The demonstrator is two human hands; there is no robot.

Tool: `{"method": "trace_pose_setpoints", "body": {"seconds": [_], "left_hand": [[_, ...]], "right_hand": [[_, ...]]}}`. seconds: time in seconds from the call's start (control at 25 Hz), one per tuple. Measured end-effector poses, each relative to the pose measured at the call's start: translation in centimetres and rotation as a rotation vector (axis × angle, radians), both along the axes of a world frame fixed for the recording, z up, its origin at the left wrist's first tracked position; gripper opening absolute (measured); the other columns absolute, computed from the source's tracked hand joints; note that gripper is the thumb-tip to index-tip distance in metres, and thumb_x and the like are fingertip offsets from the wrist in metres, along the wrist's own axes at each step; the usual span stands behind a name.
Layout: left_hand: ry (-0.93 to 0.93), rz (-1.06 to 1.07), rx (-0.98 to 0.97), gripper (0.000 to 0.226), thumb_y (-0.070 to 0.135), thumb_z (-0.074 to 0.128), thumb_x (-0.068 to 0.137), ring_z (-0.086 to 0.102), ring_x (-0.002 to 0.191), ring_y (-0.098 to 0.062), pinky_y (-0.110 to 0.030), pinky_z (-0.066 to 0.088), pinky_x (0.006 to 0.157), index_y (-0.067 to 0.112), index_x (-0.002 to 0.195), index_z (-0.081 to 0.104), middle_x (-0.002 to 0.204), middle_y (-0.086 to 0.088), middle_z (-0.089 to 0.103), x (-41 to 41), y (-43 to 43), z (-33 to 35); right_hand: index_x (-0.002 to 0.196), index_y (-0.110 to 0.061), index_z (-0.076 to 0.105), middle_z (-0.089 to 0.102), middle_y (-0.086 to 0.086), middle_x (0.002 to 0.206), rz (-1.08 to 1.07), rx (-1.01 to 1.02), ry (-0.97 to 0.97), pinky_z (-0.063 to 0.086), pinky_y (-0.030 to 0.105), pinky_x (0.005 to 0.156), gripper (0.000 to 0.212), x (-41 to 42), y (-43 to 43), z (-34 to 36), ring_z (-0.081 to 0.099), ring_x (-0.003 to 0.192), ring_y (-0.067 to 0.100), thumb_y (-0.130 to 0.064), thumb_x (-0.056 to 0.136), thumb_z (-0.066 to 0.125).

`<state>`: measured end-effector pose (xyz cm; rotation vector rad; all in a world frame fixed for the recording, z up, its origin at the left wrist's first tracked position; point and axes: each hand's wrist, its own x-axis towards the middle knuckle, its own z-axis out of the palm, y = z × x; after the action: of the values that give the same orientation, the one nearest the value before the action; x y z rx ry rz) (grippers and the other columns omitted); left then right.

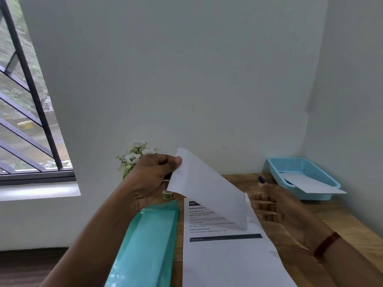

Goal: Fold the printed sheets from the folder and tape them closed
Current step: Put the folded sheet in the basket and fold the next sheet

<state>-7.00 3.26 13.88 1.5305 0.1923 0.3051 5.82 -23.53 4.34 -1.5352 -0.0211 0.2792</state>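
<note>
1. Right now we're pinching the top corner of a white sheet (209,189) between the thumb and curled fingers of the left hand (153,177). We're holding it up off the table (342,216), and its low end is hanging down over the printed sheet (228,255) lying flat there. We can't tell if the two are touching.
2. The right hand (277,206) is hovering just right of the raised sheet with its fingers spread, gripping nothing. It's a bit blurry.
3. Our guess is we're lining up a fold, so the right hand should be catching the free edge and matching the corners before any creasing.
4. Creasing in mid-air is asking for a crooked fold. We're better off laying it on the table and running a finger along the edge.
5. The tape (168,194) is sitting just below the left hand, near the far end of the green folder (149,241). We're going to need a free hand for it, so we should park the sheet flat first.
6. The blue basket (298,165) in the corner is holding one white sheet that sticks out over its front. That's probably where the finished ones are going.
</note>
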Motion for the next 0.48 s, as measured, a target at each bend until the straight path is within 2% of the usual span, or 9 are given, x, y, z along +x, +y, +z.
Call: {"method": "trace_pose_setpoints", "body": {"seconds": [0.16, 0.32, 0.48], "left_hand": [[-0.006, -0.025, -0.16, 0.044, 0.021, 0.065, 0.08, 0.068, 0.086, -0.036, -0.047, 0.06, 0.073, -0.012, 0.109, 0.063, 0.105, -0.03, 0.069, 0.1, 1.3, -1.6], [-0.022, -0.041, -0.274, 0.039, 0.018, 0.062, 0.082, 0.071, 0.084, -0.032, -0.047, 0.06, 0.072, -0.01, 0.109, 0.063, 0.105, -0.028, 0.069, 0.7, 2.3, -3.1], [-0.043, -0.04, -0.34, 0.038, 0.018, 0.06, 0.083, 0.072, 0.084, -0.028, -0.04, 0.062, 0.068, -0.006, 0.113, 0.063, 0.106, -0.024, 0.07, 1.1, 3.7, -4.7]], "right_hand": [[0.116, -0.009, 0.062, 0.072, 0.015, 0.102, 0.055, -0.077, 0.088, 0.055, 0.037, 0.065, 0.03, 0.8, 0.3, -1.4, 0.067, 0.093, 0.031, -0.029, 0.095, 0.058], [0.112, -0.015, 0.066, 0.075, 0.011, 0.098, 0.152, -0.157, 0.085, 0.052, 0.03, 0.056, 0.027, 1.6, 0.9, -2.4, 0.07, 0.09, 0.029, -0.032, 0.09, 0.065], [0.111, -0.013, 0.068, 0.074, 0.013, 0.097, 0.181, -0.039, 0.052, 0.047, 0.029, 0.053, 0.034, 2.0, 0.6, -2.9, 0.065, 0.077, 0.023, -0.011, 0.078, 0.076]]}}
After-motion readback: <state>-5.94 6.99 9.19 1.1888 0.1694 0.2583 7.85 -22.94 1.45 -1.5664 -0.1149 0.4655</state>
